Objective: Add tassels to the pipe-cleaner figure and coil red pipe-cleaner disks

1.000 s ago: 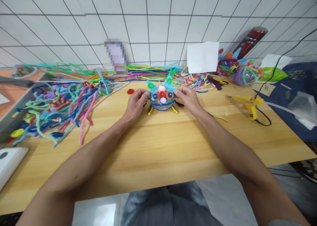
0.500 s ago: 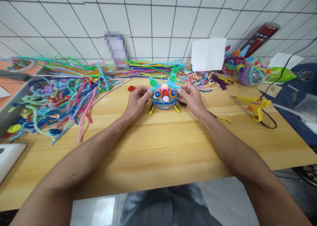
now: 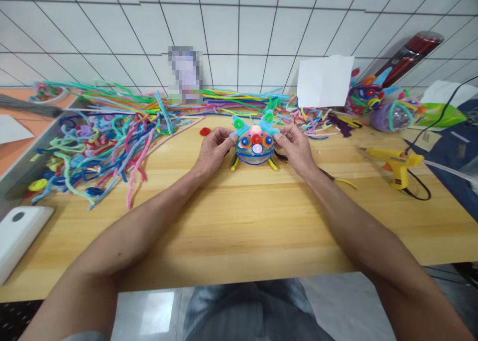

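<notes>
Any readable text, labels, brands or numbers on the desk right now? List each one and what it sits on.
None can be read.
White paper sheet against the wall: blank on the side that shows.
Pixelated patch on the tile wall: blurred out, unreadable.
Yellow glue gun: no marking visible.
Green packet at far right: any print is too small to read.
Pipe-cleaner figure between the left hand and right hand: coloured discs only, no lettering.

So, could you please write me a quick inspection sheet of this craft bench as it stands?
Surface: wooden table, bare in front.
Job's things: pipe-cleaner figure standing on the table.
Clutter: pipe cleaners piled left and along the wall; finished figures back right; white paper.
Grippers: left hand and right hand grip the figure's sides.
Cables: glue gun with black cord.
Surroundings: white tiled wall.
</notes>
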`<act>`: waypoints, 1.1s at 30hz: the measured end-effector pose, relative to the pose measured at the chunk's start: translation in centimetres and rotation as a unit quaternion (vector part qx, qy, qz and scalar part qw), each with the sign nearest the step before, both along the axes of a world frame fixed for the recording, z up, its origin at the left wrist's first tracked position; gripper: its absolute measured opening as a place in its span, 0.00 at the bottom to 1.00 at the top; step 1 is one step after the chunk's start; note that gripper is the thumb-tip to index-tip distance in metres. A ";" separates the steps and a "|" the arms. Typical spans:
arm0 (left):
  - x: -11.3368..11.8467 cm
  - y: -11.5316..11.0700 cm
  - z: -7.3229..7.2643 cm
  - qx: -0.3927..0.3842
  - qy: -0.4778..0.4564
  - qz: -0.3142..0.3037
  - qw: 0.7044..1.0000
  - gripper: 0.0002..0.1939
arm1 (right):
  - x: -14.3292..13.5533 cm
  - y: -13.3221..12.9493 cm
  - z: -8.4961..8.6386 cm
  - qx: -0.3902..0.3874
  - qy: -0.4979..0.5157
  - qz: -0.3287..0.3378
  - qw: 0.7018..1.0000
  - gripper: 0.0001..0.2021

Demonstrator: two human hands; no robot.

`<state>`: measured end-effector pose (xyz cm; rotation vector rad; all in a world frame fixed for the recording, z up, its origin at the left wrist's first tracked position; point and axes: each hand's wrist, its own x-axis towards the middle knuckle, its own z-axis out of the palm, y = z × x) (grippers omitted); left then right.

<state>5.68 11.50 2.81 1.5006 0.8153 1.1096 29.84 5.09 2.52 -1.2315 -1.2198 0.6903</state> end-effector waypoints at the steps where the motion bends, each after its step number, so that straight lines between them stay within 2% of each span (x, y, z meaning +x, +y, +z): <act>1: 0.0 -0.1 0.0 -0.003 -0.006 -0.002 1.000 0.26 | 0.0 0.0 0.0 0.002 0.002 0.001 1.000 0.26; 10: 0.2 0.6 -0.8 0.021 -0.007 0.008 1.000 0.27 | 0.4 0.2 -0.5 -0.006 -0.042 -0.011 0.999 0.25; 19: -0.1 0.1 -0.2 -0.027 -0.009 -0.014 0.999 0.24 | -0.1 0.2 -0.8 -0.005 -0.007 0.010 1.000 0.27; 27: 0.4 0.7 -0.3 -0.001 -0.017 0.017 1.000 0.26 | -0.3 -0.1 -0.8 -0.017 0.002 0.000 1.000 0.28; 33: 0.5 0.7 -0.2 0.011 -0.017 0.012 1.000 0.28 | -0.4 -0.3 -0.7 -0.020 0.014 -0.003 1.000 0.26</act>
